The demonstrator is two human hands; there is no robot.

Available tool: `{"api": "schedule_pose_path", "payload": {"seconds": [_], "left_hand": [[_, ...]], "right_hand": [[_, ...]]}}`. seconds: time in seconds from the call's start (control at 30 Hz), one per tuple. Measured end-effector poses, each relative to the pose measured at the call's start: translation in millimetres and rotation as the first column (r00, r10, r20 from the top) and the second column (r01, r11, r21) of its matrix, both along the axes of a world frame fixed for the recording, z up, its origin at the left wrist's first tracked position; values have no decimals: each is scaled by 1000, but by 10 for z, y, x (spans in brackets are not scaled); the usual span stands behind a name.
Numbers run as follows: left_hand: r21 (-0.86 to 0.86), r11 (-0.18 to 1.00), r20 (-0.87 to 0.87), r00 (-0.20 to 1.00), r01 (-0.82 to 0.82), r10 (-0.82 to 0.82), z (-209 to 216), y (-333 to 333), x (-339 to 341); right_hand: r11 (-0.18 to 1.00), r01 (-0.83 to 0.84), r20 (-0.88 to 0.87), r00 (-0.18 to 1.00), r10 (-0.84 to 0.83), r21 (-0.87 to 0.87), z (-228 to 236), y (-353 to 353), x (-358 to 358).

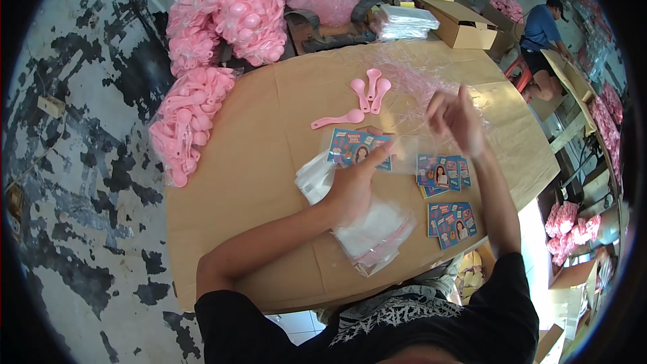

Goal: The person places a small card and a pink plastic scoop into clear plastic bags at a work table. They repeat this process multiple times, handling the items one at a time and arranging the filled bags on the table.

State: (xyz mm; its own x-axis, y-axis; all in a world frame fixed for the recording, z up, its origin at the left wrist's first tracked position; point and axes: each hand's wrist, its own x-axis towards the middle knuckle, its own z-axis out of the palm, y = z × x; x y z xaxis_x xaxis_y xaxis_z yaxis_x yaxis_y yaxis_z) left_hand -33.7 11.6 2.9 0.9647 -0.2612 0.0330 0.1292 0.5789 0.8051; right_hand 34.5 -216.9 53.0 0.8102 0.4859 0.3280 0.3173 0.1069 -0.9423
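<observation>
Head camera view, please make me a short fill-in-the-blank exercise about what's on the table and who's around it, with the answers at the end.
1. The right hand is above the table, while the ____ one holds a blue printed card.
2. Exactly ____ loose pink plastic spoons lie on the table.
3. Near the right forearm, more blue cards lie in ____ separate groups.
4. The co-worker at the upper right wears a ____ shirt.

Missing words: left; four; two; blue.
</observation>
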Motion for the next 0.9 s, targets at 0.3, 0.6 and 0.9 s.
{"api": "schedule_pose_path", "payload": {"seconds": [0.3,0.6,0.9], "left_hand": [[-8,999,80,996,34,-34,49,-61,-62],[-60,997,92,994,56,-50,-50,-55,29],[-20,999,78,996,40,-38,-24,-15,66]], "right_hand": [[505,420,641,638,427,-754,-605,1312,960],[791,390,615,788,-22,-472,-117,417,514],[773,634,55,773,-633,-9,-257,-516,-964]]}}
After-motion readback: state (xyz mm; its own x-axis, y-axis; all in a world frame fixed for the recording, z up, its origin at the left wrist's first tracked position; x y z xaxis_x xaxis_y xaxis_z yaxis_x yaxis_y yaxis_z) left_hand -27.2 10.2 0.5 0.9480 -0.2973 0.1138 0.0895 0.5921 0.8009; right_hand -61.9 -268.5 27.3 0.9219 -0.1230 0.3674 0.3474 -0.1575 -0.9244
